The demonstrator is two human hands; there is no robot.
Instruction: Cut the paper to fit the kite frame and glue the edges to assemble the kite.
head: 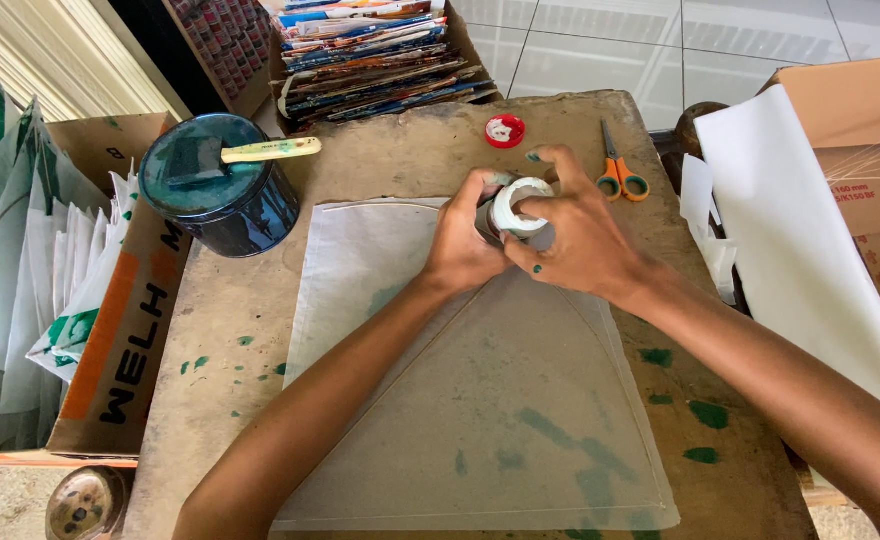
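Observation:
Both my hands meet at the far edge of a thin translucent paper sheet (500, 420) spread on a worn wooden table (230, 330). My left hand (463, 240) grips a roll of clear tape (515, 207) from the left. My right hand (575, 235) holds the same roll from the right, its fingers hooked through the white core. Green paint spots mark my fingers. A thin stick runs diagonally under the sheet toward my hands.
A dark paint tin (218, 195) with a sponge brush (260, 152) on its lid stands at the back left. Orange-handled scissors (617, 170) and a red lid (505, 131) lie behind my hands. Cardboard boxes of paper flank the table; white sheets (800, 240) are on the right.

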